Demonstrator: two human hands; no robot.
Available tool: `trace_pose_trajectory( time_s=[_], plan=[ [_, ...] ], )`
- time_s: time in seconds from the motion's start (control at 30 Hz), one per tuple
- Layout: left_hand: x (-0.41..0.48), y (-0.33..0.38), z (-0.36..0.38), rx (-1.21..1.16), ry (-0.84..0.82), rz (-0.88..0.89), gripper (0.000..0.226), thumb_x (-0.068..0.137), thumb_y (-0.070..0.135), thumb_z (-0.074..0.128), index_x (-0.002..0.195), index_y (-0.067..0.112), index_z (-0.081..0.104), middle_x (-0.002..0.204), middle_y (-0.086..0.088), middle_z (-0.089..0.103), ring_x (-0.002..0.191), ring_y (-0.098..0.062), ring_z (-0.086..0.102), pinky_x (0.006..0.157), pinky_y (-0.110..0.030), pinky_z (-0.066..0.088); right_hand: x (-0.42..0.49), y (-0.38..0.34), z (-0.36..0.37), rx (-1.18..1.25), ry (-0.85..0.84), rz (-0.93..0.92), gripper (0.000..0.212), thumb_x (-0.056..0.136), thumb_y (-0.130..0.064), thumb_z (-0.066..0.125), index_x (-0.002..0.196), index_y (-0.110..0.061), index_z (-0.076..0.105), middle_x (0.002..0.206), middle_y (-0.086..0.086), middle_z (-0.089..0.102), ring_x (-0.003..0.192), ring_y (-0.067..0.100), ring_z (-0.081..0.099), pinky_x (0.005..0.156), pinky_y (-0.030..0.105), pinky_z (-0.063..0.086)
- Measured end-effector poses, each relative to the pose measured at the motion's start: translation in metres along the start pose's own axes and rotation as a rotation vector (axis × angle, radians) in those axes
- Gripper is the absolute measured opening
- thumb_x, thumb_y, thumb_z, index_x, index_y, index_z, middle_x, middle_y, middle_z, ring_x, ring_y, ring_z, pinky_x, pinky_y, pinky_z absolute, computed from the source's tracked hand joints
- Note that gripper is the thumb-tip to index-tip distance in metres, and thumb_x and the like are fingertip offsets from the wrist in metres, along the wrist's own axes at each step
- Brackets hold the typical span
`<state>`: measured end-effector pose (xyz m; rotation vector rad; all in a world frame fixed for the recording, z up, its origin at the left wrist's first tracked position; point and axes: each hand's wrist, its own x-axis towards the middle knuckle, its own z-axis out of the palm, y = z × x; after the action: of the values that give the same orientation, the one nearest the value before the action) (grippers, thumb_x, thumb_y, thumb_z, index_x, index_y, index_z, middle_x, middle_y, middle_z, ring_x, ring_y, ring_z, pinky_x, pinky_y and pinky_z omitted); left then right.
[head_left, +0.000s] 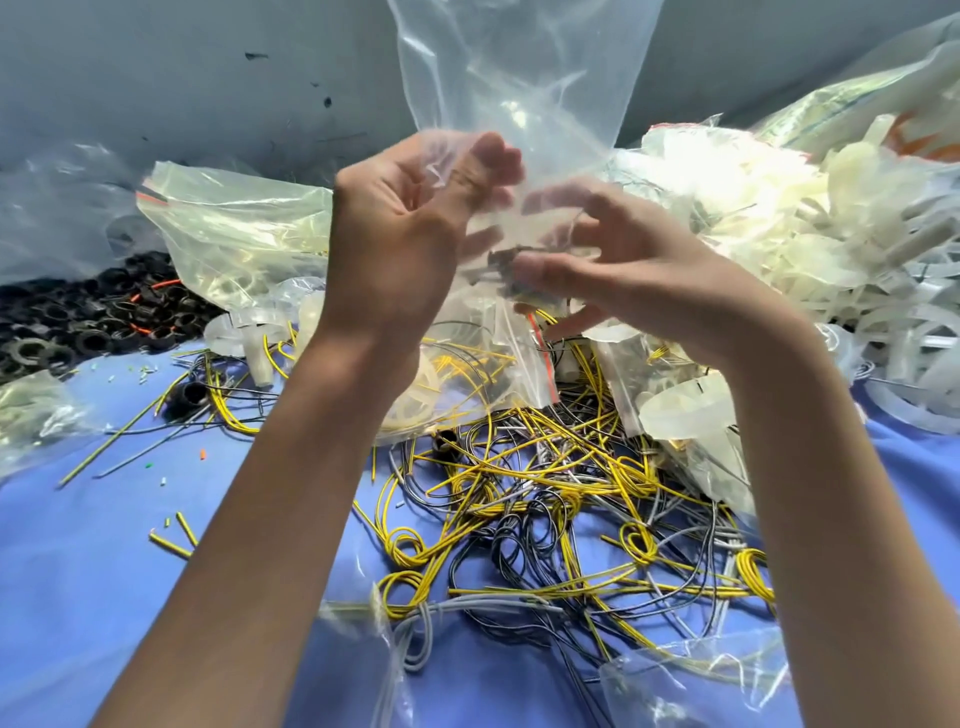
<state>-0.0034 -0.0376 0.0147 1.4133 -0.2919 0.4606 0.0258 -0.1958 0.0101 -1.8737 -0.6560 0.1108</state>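
A scuffed grey wall backs a table covered in blue cloth, and the cloth is crowded. At the far left edge lies a heap of black plastic rings. A yellowish zip bag of pale parts slumps just beside it toward the middle.

Next comes the left hand, raised above the cloth with its palm toward the camera. Its curled fingers pinch the film of a clear plastic bag, which stands up from both hands and runs out of the top of the picture. The bag's long axis is therefore near upright, and its body lies above and beyond the fingers, not below them.

Low in the bag, between the two hands, sits a small dark piece (too blurred to name). The right hand is the nearer to it. Its thumb presses on the film right at the piece, and its fingers show hazily through the plastic behind, so this hand grips the bag around it. The piece lies just left of that thumb tip, so any working of it along the bag would likely fall to the right hand while the left steadies the film.

I cannot tell whether the red-striped zip edge hanging below the hands belongs to this bag.

Under both forearms, toward the near edge, a tangle of yellow, grey and black wires spreads over the cloth. Along the right edge rises a mound of translucent white plastic parts.
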Motion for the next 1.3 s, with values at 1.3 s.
trace_pose_trajectory(
  time_s=[1.3],
  plan=[
    [-0.002,-0.029,-0.001,-0.184,-0.327,-0.221,0.012,0.075,0.008,0.069,0.087,0.007,0.068,0.08,-0.003,0.074,0.075,-0.014,0.07,0.069,-0.021,0.054,-0.005,-0.005,-0.007,0.047,0.108,-0.1,0.025,0.084,-0.035,0.055,0.097,-0.014,0.061,0.081,-0.005,0.066,0.075,0.008,0.065,0.064,0.02,0.052]
  ],
)
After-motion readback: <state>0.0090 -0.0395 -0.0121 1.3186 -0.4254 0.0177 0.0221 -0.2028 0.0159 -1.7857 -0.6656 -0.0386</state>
